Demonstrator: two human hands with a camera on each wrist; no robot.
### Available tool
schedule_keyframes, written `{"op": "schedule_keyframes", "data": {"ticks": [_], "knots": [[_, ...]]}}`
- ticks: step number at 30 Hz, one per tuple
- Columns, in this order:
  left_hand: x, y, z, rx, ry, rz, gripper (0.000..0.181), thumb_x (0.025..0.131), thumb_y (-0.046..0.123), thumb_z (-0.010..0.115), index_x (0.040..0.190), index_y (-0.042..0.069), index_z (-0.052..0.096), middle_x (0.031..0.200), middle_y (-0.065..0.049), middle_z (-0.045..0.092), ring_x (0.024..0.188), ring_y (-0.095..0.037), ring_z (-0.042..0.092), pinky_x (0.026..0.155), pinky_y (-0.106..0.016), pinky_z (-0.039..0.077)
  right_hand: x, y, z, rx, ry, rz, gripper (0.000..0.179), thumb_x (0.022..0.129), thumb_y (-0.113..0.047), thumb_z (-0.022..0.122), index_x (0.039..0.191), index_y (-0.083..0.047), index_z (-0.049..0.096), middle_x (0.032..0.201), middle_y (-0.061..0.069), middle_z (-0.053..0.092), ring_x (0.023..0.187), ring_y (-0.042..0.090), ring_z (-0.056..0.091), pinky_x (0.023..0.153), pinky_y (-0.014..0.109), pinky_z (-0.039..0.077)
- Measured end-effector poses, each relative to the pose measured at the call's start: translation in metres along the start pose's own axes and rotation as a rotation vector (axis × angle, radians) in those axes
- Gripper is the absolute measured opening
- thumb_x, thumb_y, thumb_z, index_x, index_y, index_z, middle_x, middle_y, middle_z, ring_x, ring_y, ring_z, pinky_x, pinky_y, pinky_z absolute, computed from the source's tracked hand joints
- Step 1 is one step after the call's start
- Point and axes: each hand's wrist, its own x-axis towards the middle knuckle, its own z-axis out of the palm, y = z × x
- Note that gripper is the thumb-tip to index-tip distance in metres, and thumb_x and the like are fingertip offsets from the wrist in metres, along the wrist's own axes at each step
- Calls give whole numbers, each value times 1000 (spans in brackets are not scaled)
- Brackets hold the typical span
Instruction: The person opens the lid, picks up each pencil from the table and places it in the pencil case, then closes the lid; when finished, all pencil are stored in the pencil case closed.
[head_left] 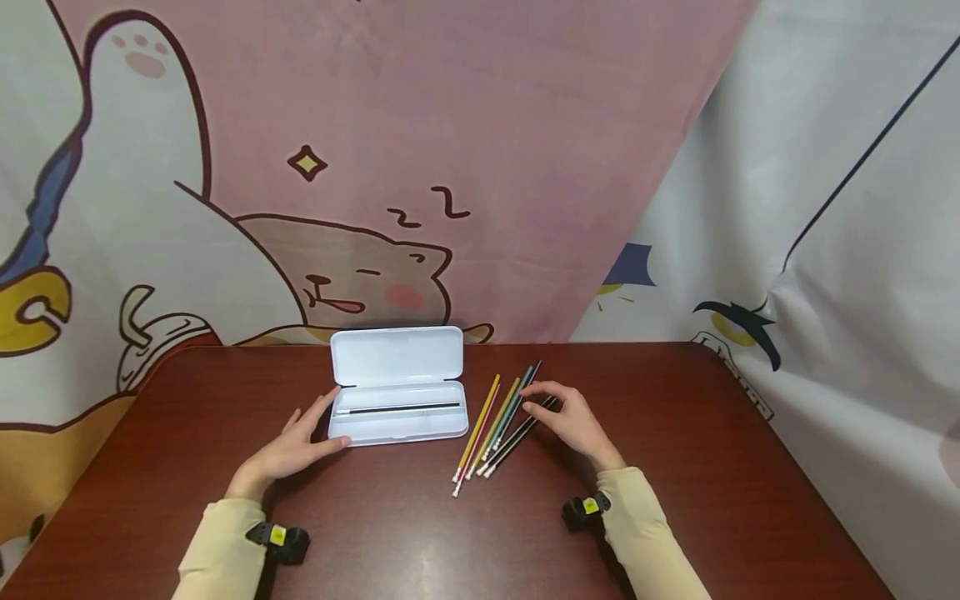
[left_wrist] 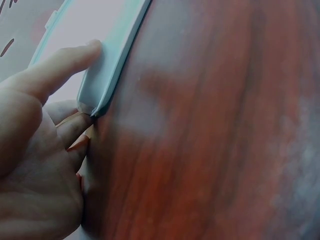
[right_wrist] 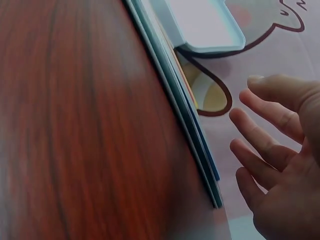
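Observation:
A white pencil case (head_left: pixel 427 431) lies open on the table with its lid (head_left: pixel 397 354) raised at the back. One dark pencil (head_left: pixel 397 408) lies lengthwise inside. My left hand (head_left: pixel 288 454) holds the case's left end, thumb over the front corner and fingers at the side; the left wrist view shows the thumb (left_wrist: pixel 75 59) over the rim. Right of the case, several pencils with white ends (head_left: pixel 476 428) lie in a loose, slanting bunch, yellow, red, blue and dark. My right hand (head_left: pixel 573 425) hovers over their far right end, fingers loosely bent, holding nothing.
The brown wooden table (head_left: pixel 420 533) ends at a cartoon-printed cloth (head_left: pixel 525 167) behind it. A pale cloth (head_left: pixel 862 275) hangs along the right side. Black wrist cameras (head_left: pixel 288 542) are strapped over both pale yellow sleeves.

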Motion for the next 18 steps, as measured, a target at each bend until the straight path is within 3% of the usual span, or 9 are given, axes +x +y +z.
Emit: {"op": "schedule_keyframes", "data": {"ticks": [18], "knots": [[1,0,1,-2,-9,-9,89,87,37,68,153,6,16,154,-32,11,140,-50,3,107,-65,-11,-9,17,-28,-83,-43,5,21,89,-6,68,111,-5,70,111,6,66,109,29,57,97,54,41]]}}
